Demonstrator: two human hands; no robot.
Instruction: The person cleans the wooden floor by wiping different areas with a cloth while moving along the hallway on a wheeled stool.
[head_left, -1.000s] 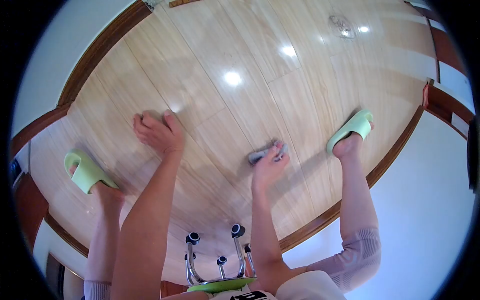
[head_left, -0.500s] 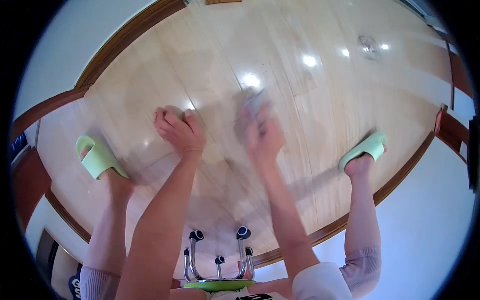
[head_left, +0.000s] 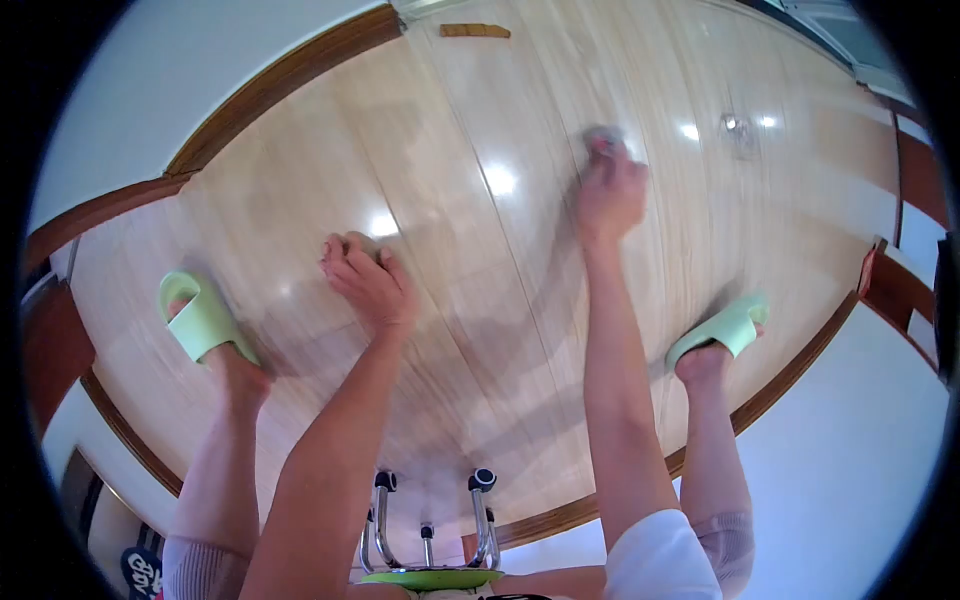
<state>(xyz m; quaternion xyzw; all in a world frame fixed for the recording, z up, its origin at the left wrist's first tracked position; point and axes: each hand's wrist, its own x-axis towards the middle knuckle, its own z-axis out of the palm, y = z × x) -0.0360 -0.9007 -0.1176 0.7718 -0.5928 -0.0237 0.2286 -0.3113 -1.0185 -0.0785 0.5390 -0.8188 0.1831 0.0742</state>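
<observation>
My right hand (head_left: 612, 200) reaches far out over the wooden floor (head_left: 450, 330), its fingers closed on a small greyish thing (head_left: 603, 134) with a reddish spot. Motion blur hides what kind of thing it is. Closer to me and to the left, my left hand (head_left: 372, 288) is held low over the floor with its fingers curled. A rounded, tan shape shows at its fingertips, but I cannot make out what it is. Right of my right hand, a small transparent object (head_left: 740, 135) lies on the floor.
Green slippers are on my left foot (head_left: 205, 320) and right foot (head_left: 722, 330). Below me stands a green stool (head_left: 430, 578) with chrome legs on casters. A flat brown wooden piece (head_left: 475, 31) lies at the far end. Brown baseboards (head_left: 290, 85) edge the walls.
My right hand has moved forward and to the right, carrying the greyish thing. My left hand stays curled and appears slightly lower in view, while the whole view has shifted a little.
</observation>
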